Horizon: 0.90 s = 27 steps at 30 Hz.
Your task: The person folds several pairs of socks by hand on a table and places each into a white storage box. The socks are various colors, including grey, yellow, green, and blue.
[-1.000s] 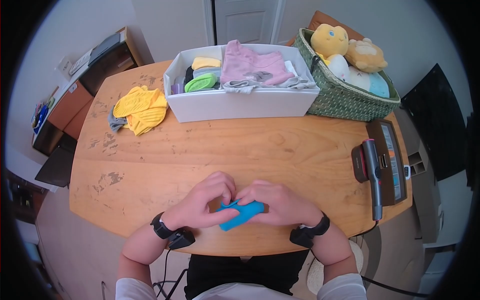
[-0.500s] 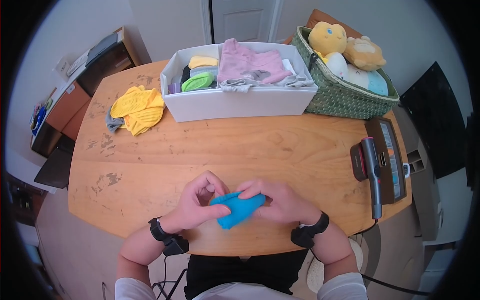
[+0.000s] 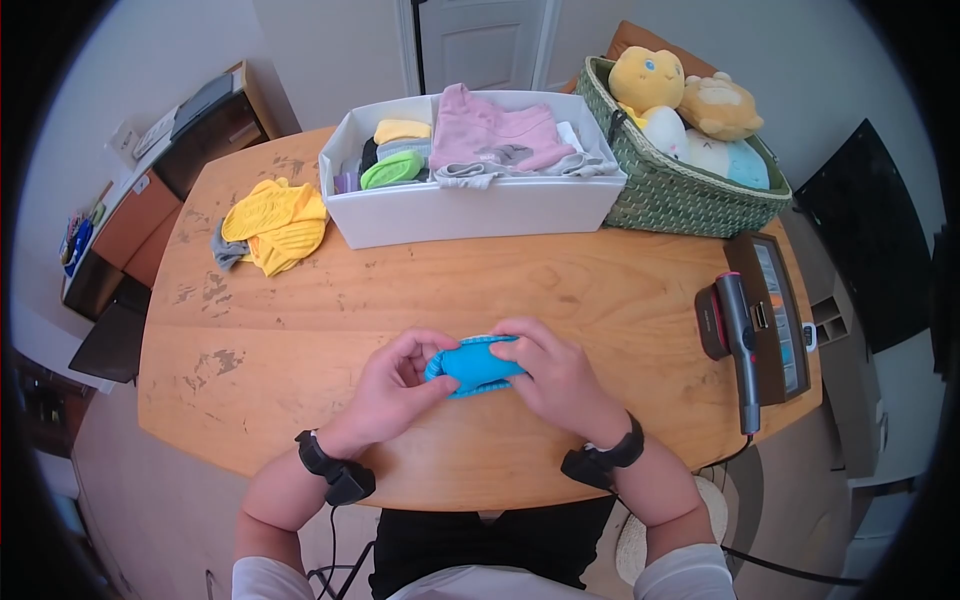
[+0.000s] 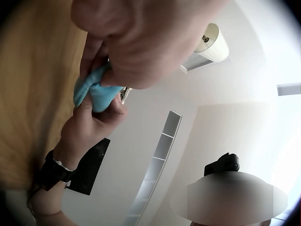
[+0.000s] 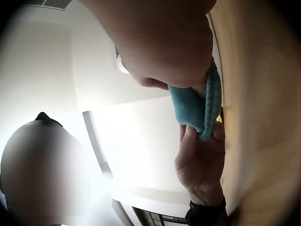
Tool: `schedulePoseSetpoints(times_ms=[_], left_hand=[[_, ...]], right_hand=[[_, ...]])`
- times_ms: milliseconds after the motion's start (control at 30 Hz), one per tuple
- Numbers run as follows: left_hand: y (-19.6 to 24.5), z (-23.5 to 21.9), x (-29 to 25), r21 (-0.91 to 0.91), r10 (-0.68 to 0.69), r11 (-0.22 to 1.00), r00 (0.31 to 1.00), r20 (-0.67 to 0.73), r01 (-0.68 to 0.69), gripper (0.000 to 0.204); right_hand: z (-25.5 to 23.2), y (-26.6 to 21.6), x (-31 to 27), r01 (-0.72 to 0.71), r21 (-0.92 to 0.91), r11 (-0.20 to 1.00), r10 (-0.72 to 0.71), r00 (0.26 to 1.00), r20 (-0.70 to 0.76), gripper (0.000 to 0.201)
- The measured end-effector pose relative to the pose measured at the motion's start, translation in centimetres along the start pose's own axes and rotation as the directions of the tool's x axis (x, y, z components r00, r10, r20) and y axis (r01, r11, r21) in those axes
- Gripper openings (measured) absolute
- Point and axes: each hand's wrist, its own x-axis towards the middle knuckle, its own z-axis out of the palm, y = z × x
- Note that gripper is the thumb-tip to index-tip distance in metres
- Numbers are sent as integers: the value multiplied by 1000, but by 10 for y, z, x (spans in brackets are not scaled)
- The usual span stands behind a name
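A bright blue sock point(image 3: 478, 365), folded into a small bundle with a ribbed edge, is held between both hands over the front part of the table. My left hand point(image 3: 395, 385) pinches its left end, thumb on the near side and fingers at the far side. At the other end, my right hand point(image 3: 560, 378) grips it with the thumb on top. In the left wrist view the sock point(image 4: 101, 92) shows between the two sets of fingers. From the right wrist, the ribbed band point(image 5: 214, 101) runs along one side of the bundle.
On the wooden table point(image 3: 450, 290), a white box point(image 3: 475, 213) holds folded clothes and a green bundle point(image 3: 392, 170). A green woven basket point(image 3: 690, 195) of plush toys stands beside it. Yellow clothing point(image 3: 275, 225) lies left; a corded grey appliance point(image 3: 742, 350) and brown case point(image 3: 783, 320) are right.
Both hands have moved the blue sock forward, away from the body. It has turned from a slant to nearly level, and its ribbed edge now shows along the near side.
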Motion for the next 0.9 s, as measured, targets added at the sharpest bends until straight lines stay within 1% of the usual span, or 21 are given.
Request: schedulePoseSetpoints(times_ms=[33,67,100,133,167,233,300,333,400,467,500,567,600,633,667,700,767,800,833,867,900], left_hand=[[-4,1,1,29,33,999,999,-32,-32,47],[-6,2,1,58,67,996,996,-65,-63,45],[-4,5,0,58,67,996,996,-66,-63,45],[-1,8,-2,57,12,998,994,-111,-6,44],[1,11,-4,53,-43,997,987,-154,52,43],[-8,14,-3,88,-23,995,983,-181,40,44],[-15,11,-1,122,-1,992,978,-208,27,46],[-17,8,0,97,8,995,983,-182,9,46],[-16,4,0,71,19,997,988,-154,-8,46],[-12,-1,1,-50,41,998,998,-44,-44,46],[-11,-5,1,-48,40,998,998,-42,-42,46],[-12,-13,1,-204,72,976,997,-41,-79,49],[-13,-13,3,-202,67,977,997,-37,-74,49],[-15,-14,6,179,257,952,966,-24,-248,53],[-14,-12,9,526,420,758,906,58,-385,58],[-10,-8,9,528,419,758,906,55,-383,58],[-2,3,7,619,368,648,894,256,-444,62],[-4,3,4,619,367,649,895,254,-442,62],[-6,5,0,552,228,780,955,190,-296,61],[-8,6,-3,467,76,874,987,142,-134,59],[-8,6,-2,467,74,874,987,143,-133,59]], right_hand=[[0,-2,1,22,-93,995,-22,1000,-3,27],[2,-4,1,24,-92,995,-24,1000,-1,27],[4,-6,0,44,-157,987,-45,999,-1,23],[6,-7,0,63,-222,973,-64,998,0,19],[7,-8,-1,63,-222,973,-64,998,0,19],[11,-7,0,98,-214,972,-101,995,1,25],[11,-5,-2,109,-210,972,-110,994,6,20],[11,-4,-3,116,-208,971,-117,993,10,15],[10,-4,-3,123,-197,973,-127,992,-8,15],[8,-4,-2,128,-187,974,-135,990,-28,16],[6,-5,-2,118,-200,973,-126,992,-28,17],[4,-4,-3,101,-213,972,-112,993,-37,18],[4,-3,-4,122,-196,973,-128,992,-18,18],[5,-2,-4,146,-179,973,-148,989,3,19],[6,-4,-4,146,-177,973,-148,989,3,19],[8,-9,-4,181,-135,974,-180,983,19,18],[11,-12,-4,215,-88,973,-213,976,35,18],[11,-12,-4,218,-84,972,-216,976,39,21],[12,-12,-4,220,-80,972,-218,975,42,24],[11,-13,-4,219,-80,972,-217,975,42,24],[10,-15,-4,116,-3,993,-116,991,69,28]])
